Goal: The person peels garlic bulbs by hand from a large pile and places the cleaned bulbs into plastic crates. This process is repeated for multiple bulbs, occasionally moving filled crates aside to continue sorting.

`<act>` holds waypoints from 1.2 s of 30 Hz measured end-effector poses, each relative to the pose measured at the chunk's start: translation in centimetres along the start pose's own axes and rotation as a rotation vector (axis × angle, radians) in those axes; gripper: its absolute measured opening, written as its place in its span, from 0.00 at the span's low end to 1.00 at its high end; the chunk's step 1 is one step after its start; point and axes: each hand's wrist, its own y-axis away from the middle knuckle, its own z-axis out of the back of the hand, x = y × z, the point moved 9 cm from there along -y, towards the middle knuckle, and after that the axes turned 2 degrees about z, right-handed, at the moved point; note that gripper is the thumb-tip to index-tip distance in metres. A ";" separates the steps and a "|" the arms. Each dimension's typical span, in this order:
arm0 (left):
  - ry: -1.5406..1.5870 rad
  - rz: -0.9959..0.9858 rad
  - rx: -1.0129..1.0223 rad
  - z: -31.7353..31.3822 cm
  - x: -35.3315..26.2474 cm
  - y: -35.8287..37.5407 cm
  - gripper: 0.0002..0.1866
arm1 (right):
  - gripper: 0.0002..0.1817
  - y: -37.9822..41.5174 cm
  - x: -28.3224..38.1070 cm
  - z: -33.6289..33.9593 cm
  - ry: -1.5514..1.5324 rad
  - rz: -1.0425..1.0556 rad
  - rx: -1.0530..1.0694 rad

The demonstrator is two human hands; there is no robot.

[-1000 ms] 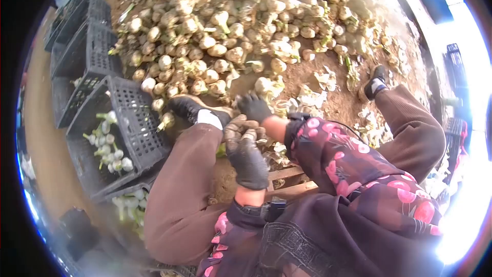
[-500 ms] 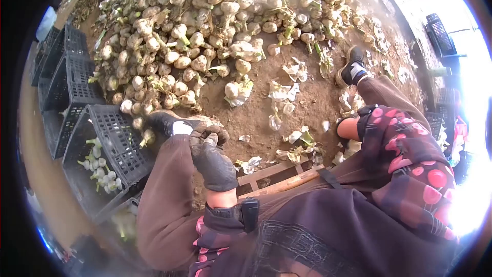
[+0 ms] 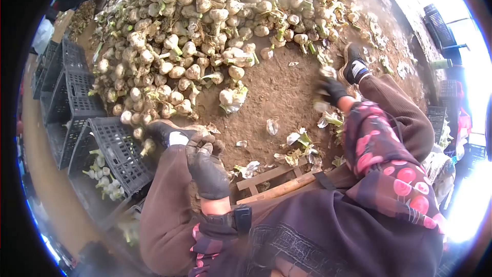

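My left hand (image 3: 207, 169), in a dark, dirty glove, rests beside my left knee with its fingers curled in. Whatever lies inside those fingers, if anything, is hidden. Out near my right shoe, my right hand (image 3: 334, 90) wears a dark glove and is smeared by motion. Pale garlic skins (image 3: 328, 72) are close around its fingers, but I cannot make out whether it grips any. A large heap of garlic bulbs (image 3: 195, 36) with cut stems spreads ahead of me. One bulb with loose skin (image 3: 233, 97) lies apart on the brown ground (image 3: 266, 90).
Black plastic crates (image 3: 123, 149) line my left side; the nearest contains trimmed garlic (image 3: 106, 177). A low wooden frame (image 3: 279, 187) sits between my legs. Garlic leaves and skins (image 3: 302, 141) litter the soil. More crates (image 3: 439, 25) stand at the far right.
My right hand has come out from beside my right knee and swung forward. Skins that lay mid-ground are gone from there, with skins now by that hand. My left hand has barely moved.
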 end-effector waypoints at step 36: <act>-0.330 -0.251 0.460 -8.6 -2.7 11.2 0.13 | 0.23 9.6 17.1 -3.2 0.142 0.388 0.657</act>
